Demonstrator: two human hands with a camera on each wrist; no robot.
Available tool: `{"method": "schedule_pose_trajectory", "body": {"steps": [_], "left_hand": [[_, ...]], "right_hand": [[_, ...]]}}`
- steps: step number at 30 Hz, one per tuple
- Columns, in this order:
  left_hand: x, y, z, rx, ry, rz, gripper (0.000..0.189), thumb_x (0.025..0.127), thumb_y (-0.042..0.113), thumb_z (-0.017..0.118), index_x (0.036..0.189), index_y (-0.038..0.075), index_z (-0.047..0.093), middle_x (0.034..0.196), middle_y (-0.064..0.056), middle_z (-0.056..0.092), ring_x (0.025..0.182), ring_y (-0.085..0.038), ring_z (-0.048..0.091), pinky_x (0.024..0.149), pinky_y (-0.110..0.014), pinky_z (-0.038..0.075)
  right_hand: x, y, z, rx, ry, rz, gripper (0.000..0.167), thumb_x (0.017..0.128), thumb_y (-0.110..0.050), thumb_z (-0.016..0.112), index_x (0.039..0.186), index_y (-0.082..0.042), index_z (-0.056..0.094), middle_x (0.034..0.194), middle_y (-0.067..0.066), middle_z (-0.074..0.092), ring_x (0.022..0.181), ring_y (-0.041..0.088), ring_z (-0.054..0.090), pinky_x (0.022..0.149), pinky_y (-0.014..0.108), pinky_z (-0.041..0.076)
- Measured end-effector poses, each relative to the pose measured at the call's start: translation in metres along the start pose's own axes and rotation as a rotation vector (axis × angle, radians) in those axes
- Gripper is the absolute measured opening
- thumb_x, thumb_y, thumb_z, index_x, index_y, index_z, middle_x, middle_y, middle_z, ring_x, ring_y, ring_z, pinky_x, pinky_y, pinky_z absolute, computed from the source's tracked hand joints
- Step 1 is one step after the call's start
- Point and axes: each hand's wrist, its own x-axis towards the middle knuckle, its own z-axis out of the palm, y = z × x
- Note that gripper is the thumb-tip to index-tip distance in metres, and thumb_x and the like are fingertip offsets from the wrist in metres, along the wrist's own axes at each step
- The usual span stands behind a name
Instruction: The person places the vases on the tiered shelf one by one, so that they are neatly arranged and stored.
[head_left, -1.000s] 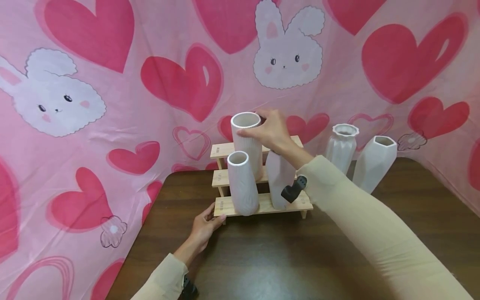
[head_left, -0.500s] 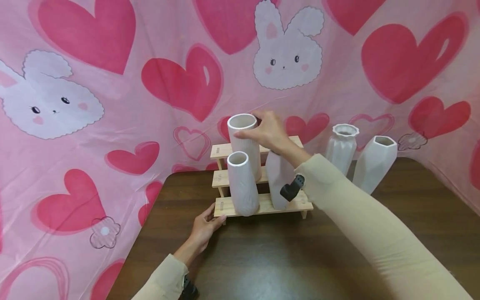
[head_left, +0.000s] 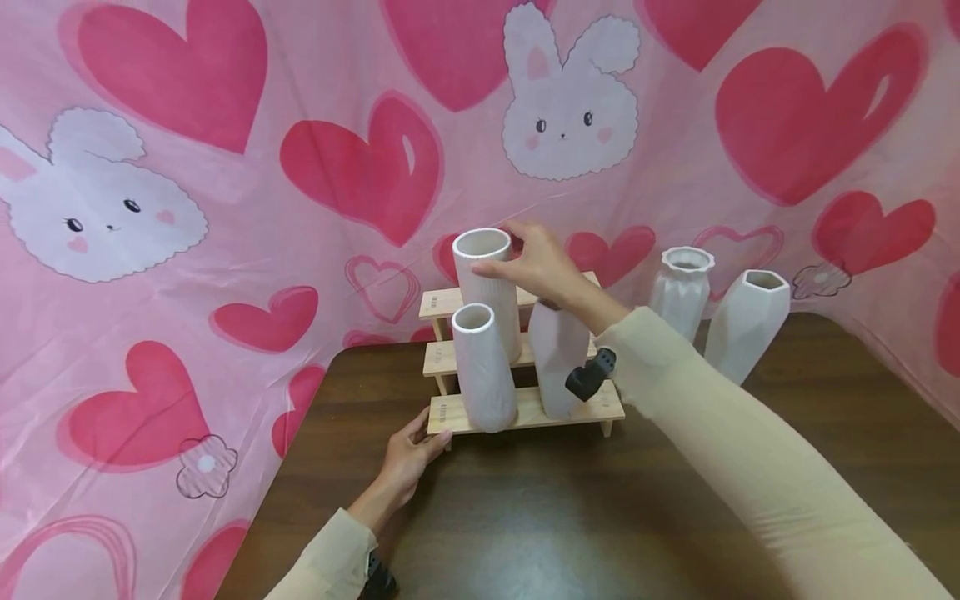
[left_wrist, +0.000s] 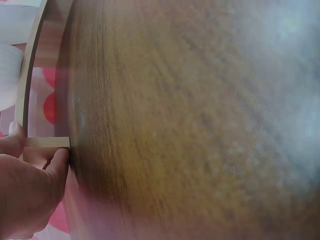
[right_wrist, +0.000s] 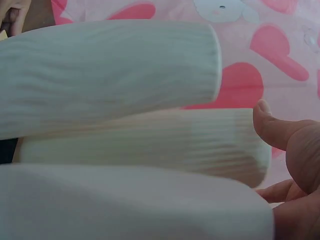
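Note:
A three-step wooden stand (head_left: 444,358) holds several white vases. My right hand (head_left: 543,267) grips the upper part of a tall ribbed vase (head_left: 507,315) on the middle step, with the thumb at its near side. In the right wrist view that ribbed vase (right_wrist: 145,145) lies between two nearer vases, the fingers partly hidden behind its rim. My left hand (head_left: 405,460) holds the left end of the bottom step, its thumb on the front; the left wrist view shows the fingers (left_wrist: 59,167) at the stand's leg (left_wrist: 50,142). A slim round vase (head_left: 487,375) and a faceted vase (head_left: 557,358) stand on the bottom step.
A fluted vase with a scalloped rim (head_left: 681,292) and an angular vase with a polygonal mouth (head_left: 750,325) stand on the brown table (head_left: 517,517) to the right of the stand. A pink cloth with hearts and rabbits (head_left: 322,58) hangs close behind the table.
My right hand has shifted the tall ribbed vase slightly to the left on the stand. The left hand keeps its hold on the bottom step. The head view has tilted a little.

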Motion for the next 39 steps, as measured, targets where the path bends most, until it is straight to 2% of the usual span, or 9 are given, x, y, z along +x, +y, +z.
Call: {"method": "schedule_pose_trajectory", "body": {"steps": [5,7,11,16,27,30,34,37,39], "left_hand": [[0.000,-0.001,-0.001,0.002,0.005,0.003,0.070,0.091,0.008,0.067,0.149,-0.001,0.029,0.139,-0.031,0.043,0.107,-0.019,0.059,0.091,-0.032,0.052],[0.000,-0.001,-0.002,0.001,0.006,0.005,0.070,0.091,0.008,0.067,0.149,0.000,0.030,0.139,-0.030,0.044,0.107,-0.018,0.059,0.090,-0.031,0.052],[-0.001,0.000,-0.003,0.009,-0.004,0.014,0.069,0.091,0.009,0.067,0.149,0.001,0.030,0.140,-0.030,0.043,0.110,-0.020,0.057,0.092,-0.032,0.051],[-0.001,-0.001,-0.003,0.005,-0.009,0.023,0.069,0.091,0.008,0.066,0.149,0.000,0.029,0.141,-0.031,0.042,0.109,-0.019,0.057,0.092,-0.032,0.051],[0.001,0.001,-0.002,0.008,0.000,0.018,0.068,0.091,0.007,0.066,0.149,0.001,0.031,0.138,-0.030,0.045,0.106,-0.018,0.059,0.093,-0.034,0.051],[0.001,0.001,-0.001,0.012,0.006,0.012,0.068,0.091,0.008,0.067,0.149,0.002,0.032,0.138,-0.029,0.046,0.107,-0.019,0.058,0.092,-0.033,0.051],[0.001,0.001,-0.001,0.016,0.006,0.010,0.068,0.090,0.008,0.067,0.149,0.002,0.033,0.138,-0.029,0.046,0.108,-0.019,0.058,0.091,-0.031,0.052],[0.001,0.000,-0.001,0.018,0.000,0.014,0.068,0.091,0.008,0.067,0.149,0.001,0.032,0.138,-0.030,0.046,0.107,-0.019,0.058,0.090,-0.030,0.052],[0.001,0.000,0.000,0.009,0.000,0.011,0.069,0.090,0.008,0.067,0.149,0.001,0.032,0.138,-0.030,0.046,0.106,-0.018,0.059,0.089,-0.029,0.053]], "right_hand": [[-0.008,0.007,-0.019,-0.027,0.008,0.081,0.070,0.080,-0.041,0.078,0.138,-0.013,0.052,0.134,0.010,0.053,0.121,0.026,0.048,0.098,0.047,0.045],[-0.012,0.013,-0.026,-0.018,0.016,0.100,0.072,0.080,-0.039,0.078,0.141,-0.014,0.049,0.140,0.010,0.050,0.125,0.027,0.045,0.101,0.049,0.043],[-0.018,0.028,-0.039,-0.014,0.031,0.094,0.072,0.082,-0.036,0.077,0.142,-0.012,0.047,0.139,0.013,0.050,0.126,0.029,0.045,0.103,0.050,0.040],[-0.027,0.044,-0.057,-0.050,0.059,0.073,0.074,0.081,-0.041,0.077,0.143,-0.013,0.047,0.137,0.013,0.052,0.125,0.031,0.045,0.104,0.051,0.040],[-0.064,0.081,-0.097,-0.094,0.138,0.103,0.071,0.084,-0.040,0.073,0.144,-0.014,0.045,0.142,0.014,0.046,0.117,0.035,0.047,0.094,0.056,0.045],[-0.072,0.087,-0.105,-0.095,0.144,0.093,0.070,0.085,-0.038,0.073,0.144,-0.013,0.045,0.142,0.015,0.045,0.117,0.034,0.047,0.097,0.057,0.043],[-0.082,0.097,-0.118,-0.080,0.178,0.068,0.067,0.085,-0.031,0.075,0.143,-0.013,0.047,0.136,0.013,0.048,0.119,0.031,0.045,0.101,0.055,0.041],[-0.090,0.108,-0.132,-0.101,0.237,0.076,0.066,0.084,-0.028,0.076,0.142,-0.013,0.048,0.132,0.015,0.049,0.118,0.030,0.045,0.102,0.052,0.040],[-0.097,0.118,-0.144,-0.134,0.294,0.088,0.066,0.083,-0.028,0.077,0.141,-0.011,0.050,0.130,0.017,0.050,0.117,0.030,0.045,0.104,0.043,0.040]]}}
